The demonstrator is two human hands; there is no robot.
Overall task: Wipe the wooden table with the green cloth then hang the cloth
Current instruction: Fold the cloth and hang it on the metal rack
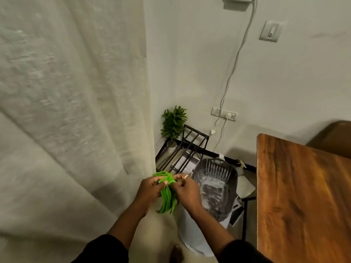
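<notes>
A bright green cloth hangs bunched between my two hands, low in the middle of the view. My left hand grips its upper part, with a fold draped over the fingers. My right hand, a ring on one finger, pinches the cloth from the right side. The wooden table fills the lower right; its brown top is bare and lies apart from both hands.
A cream curtain covers the left. A black metal rack with a small potted plant stands in the corner. A dark slatted bin sits below my right hand. Cables run down the wall to a socket.
</notes>
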